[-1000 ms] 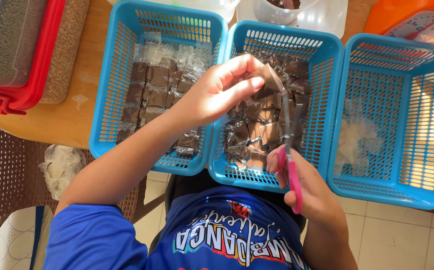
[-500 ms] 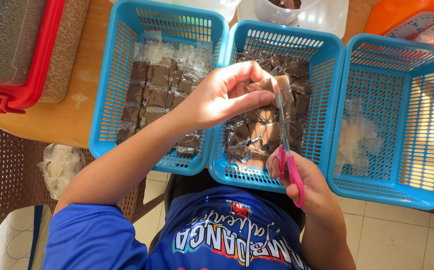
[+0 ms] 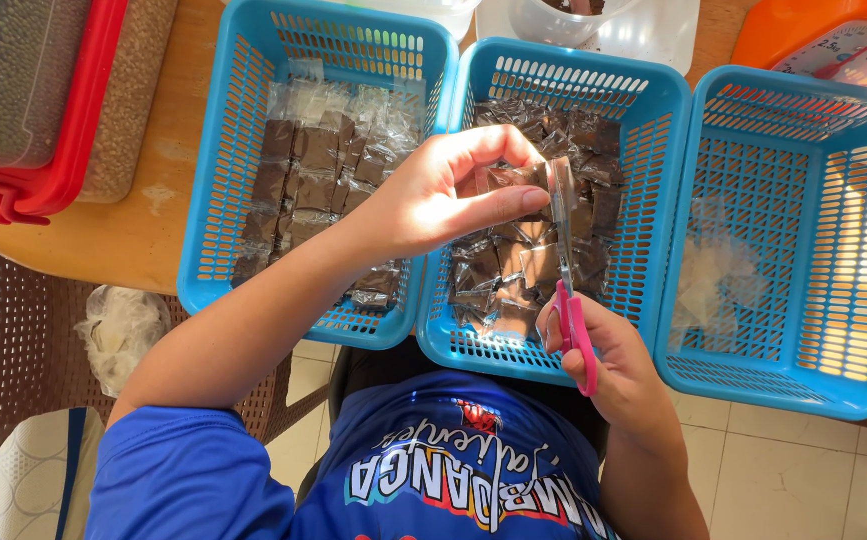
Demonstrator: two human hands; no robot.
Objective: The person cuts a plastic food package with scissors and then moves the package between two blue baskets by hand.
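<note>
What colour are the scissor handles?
Pink; the scissors sit in the right hand, clearest in the head view.

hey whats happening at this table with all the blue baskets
A person in a blue shirt holds a small clear-wrapped brown packet in the left hand, above the middle basket. The right hand works pink-handled scissors whose blades meet the packet's edge. The left basket and the middle one hold more wrapped brown pieces; the right basket holds only some clear plastic scraps.

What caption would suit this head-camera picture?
Left hand holds a clear-wrapped brown piece while right hand cuts it with pink-handled scissors over blue baskets.
</note>
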